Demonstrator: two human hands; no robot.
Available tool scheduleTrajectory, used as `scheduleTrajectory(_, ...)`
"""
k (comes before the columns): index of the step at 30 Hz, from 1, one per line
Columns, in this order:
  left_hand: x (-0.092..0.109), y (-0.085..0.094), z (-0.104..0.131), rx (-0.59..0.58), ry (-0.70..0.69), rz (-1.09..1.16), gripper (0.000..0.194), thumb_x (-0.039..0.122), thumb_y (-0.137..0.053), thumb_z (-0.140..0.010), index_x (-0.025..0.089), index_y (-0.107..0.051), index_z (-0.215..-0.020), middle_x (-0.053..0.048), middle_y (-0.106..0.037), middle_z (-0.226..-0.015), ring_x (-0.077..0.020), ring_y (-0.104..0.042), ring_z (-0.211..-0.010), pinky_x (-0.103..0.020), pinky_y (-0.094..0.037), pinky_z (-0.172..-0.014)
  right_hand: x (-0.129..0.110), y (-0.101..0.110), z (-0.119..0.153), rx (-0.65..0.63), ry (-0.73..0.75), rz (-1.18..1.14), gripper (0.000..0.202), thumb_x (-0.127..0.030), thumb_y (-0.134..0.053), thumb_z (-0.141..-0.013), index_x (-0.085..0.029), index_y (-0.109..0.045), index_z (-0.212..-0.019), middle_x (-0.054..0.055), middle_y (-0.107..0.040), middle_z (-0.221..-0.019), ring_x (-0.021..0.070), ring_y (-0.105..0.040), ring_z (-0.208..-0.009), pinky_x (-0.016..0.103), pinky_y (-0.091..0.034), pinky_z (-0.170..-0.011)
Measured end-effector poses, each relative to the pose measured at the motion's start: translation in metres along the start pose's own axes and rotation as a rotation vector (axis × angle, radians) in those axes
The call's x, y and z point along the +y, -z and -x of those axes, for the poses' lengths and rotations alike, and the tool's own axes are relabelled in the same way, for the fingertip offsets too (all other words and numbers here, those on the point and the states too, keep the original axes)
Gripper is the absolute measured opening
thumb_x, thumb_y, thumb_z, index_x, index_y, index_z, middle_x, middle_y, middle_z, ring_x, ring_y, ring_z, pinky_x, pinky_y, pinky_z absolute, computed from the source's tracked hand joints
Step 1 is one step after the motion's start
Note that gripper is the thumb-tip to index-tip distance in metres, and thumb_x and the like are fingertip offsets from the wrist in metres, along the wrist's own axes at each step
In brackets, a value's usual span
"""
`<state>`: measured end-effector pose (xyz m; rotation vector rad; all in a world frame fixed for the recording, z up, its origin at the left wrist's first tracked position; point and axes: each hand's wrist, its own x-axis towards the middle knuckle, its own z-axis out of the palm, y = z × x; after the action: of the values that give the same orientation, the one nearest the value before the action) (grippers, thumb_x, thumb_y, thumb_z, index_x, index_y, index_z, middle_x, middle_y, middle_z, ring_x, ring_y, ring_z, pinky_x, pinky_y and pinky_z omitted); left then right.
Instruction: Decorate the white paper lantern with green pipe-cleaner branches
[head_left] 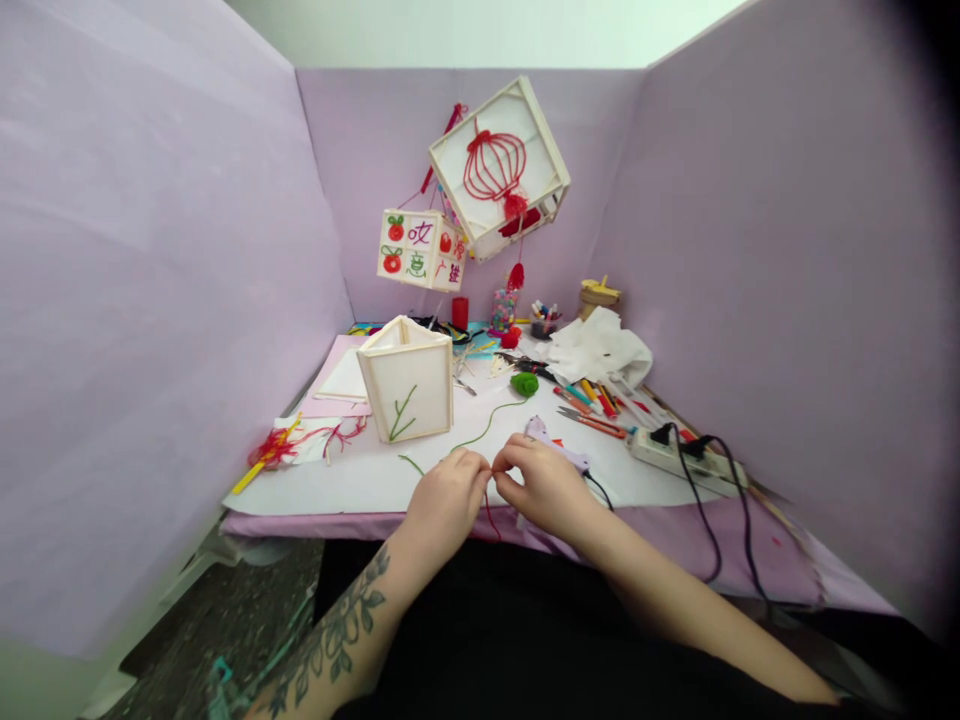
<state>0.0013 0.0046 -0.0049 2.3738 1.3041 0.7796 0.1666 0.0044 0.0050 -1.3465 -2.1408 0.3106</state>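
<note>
My left hand (452,498) and my right hand (541,487) meet at the table's front edge, fingertips pinched close together. Between them runs a thin red yarn (491,515), whose tail hangs down below my left fingers. Behind my left hand stands a three-sided white lantern frame (420,385) with a green yarn branch stuck on its front face. A green yarn ball (524,384) lies farther back, its strand trailing toward my left hand. Just beyond my right hand rests a pale purple glue gun (559,442), partly covered by that hand.
Orange-handled scissors (600,425), markers (600,395) and a power strip (679,455) with black cords lie at right. Crumpled white paper (600,348) sits behind them. Red yarn scraps (274,447) are at left. Finished lanterns (499,165) hang above the back of the table.
</note>
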Motion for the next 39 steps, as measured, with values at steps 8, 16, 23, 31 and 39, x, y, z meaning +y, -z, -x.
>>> scheduleTrajectory(8, -0.001, -0.001, 0.001, 0.02, 0.043, 0.155, 0.015, 0.022, -0.044, -0.092, 0.019, -0.056, -0.083, -0.004, -0.06, -0.084, -0.0182, -0.057, -0.081, -0.03, -0.043, -0.074, 0.004, 0.001, 0.0, 0.049, -0.061, -0.26, 0.013, -0.008, -0.058, -0.074, -0.017, -0.063, -0.066, 0.0, -0.057, -0.069, 0.0136, -0.051, -0.065, 0.025, -0.038, -0.061)
scheduleTrajectory(16, -0.004, -0.006, -0.001, 0.112, 0.063, 0.299, 0.014, 0.023, -0.048, -0.091, 0.018, -0.057, -0.081, -0.002, -0.06, -0.079, -0.0155, -0.055, -0.075, -0.027, -0.041, -0.068, 0.004, -0.007, 0.001, 0.165, -0.124, -0.402, 0.013, -0.016, -0.058, -0.077, -0.018, -0.062, -0.065, 0.001, -0.058, -0.067, 0.0129, -0.047, -0.06, 0.025, -0.035, -0.055)
scheduleTrajectory(23, -0.004, -0.005, 0.0, 0.158, 0.034, 0.244, 0.012, 0.023, -0.049, -0.09, 0.018, -0.06, -0.087, -0.003, -0.062, -0.084, -0.0159, -0.056, -0.075, -0.028, -0.042, -0.072, 0.005, -0.011, 0.001, 0.182, -0.111, -0.397, 0.013, -0.016, -0.058, -0.076, -0.018, -0.062, -0.064, 0.0, -0.056, -0.065, 0.0124, -0.046, -0.059, 0.025, -0.035, -0.055)
scheduleTrajectory(31, -0.003, -0.006, -0.001, 0.165, 0.028, 0.251, 0.015, 0.023, -0.048, -0.091, 0.018, -0.058, -0.08, -0.003, -0.061, -0.079, -0.0158, -0.056, -0.075, -0.027, -0.042, -0.069, 0.005, -0.008, 0.002, 0.147, -0.076, -0.385, 0.012, -0.014, -0.058, -0.075, -0.017, -0.065, -0.066, 0.0, -0.057, -0.067, 0.0117, -0.046, -0.058, 0.024, -0.035, -0.055)
scheduleTrajectory(39, -0.004, -0.008, -0.002, 0.15, 0.086, 0.316, 0.015, 0.023, -0.05, -0.088, 0.017, -0.062, -0.082, -0.003, -0.064, -0.08, -0.015, -0.057, -0.073, -0.026, -0.042, -0.066, 0.004, -0.007, 0.001, 0.189, -0.093, -0.407, 0.013, -0.019, -0.059, -0.078, -0.018, -0.063, -0.066, 0.001, -0.059, -0.067, 0.0135, -0.048, -0.061, 0.025, -0.035, -0.056)
